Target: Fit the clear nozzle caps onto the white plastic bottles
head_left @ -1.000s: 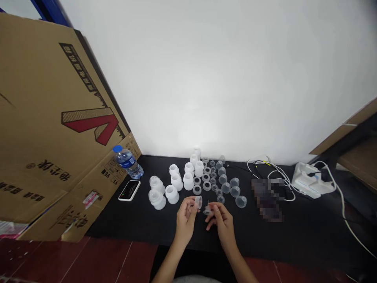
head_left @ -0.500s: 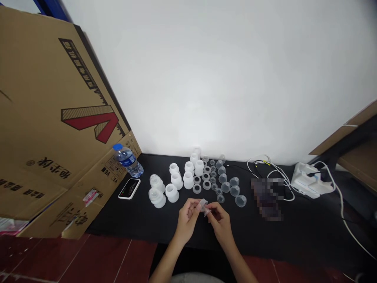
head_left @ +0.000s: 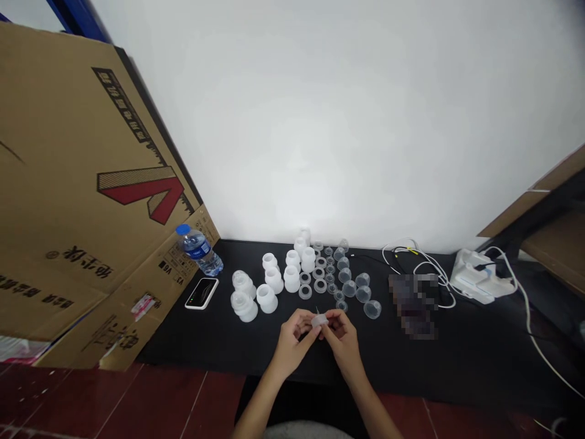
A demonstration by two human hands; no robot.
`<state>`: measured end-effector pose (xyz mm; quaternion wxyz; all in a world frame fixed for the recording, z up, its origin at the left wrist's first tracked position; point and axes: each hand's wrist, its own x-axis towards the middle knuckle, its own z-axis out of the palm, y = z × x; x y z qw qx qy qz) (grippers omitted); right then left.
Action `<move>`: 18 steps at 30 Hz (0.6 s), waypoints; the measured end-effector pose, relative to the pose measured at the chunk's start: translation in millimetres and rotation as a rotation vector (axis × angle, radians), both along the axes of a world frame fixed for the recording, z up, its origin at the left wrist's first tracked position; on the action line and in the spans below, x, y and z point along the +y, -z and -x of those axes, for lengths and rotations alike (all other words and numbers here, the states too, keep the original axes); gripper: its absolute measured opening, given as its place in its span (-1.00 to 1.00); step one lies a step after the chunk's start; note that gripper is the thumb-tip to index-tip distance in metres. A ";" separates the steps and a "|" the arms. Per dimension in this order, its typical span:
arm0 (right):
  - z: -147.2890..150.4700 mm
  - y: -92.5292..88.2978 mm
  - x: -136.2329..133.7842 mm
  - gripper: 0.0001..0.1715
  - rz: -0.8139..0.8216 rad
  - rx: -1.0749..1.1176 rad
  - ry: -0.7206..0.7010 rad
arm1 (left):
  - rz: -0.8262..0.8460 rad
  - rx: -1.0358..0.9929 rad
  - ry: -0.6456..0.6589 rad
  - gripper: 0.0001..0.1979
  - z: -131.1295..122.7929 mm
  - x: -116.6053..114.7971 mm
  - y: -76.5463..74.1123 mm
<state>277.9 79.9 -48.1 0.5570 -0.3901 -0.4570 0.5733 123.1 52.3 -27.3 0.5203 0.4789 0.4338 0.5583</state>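
Fingers of your left hand (head_left: 292,337) and right hand (head_left: 342,337) pinch one small clear plastic piece (head_left: 319,319) together; white cups (head_left: 267,298) stand just beyond it.

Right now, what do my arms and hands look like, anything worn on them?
Both forearms are bare to the frame's edge, no sleeves. The left hand and right hand wear no gloves; no watch, bracelet or ring shows, though details are tiny.
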 end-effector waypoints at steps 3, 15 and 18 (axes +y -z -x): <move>-1.3 -1.1 -0.2 -0.60 -0.006 0.005 -0.051 | 0.016 0.019 -0.054 -0.74 1.0 1.8 -1.2; -1.6 -4.7 -3.1 -0.73 -0.170 -0.154 -0.067 | -0.023 0.201 -0.184 -0.81 4.0 3.5 7.7; -2.3 -7.4 -3.3 -0.73 -0.186 -0.157 -0.086 | -0.025 0.266 -0.201 -0.84 5.4 3.1 6.1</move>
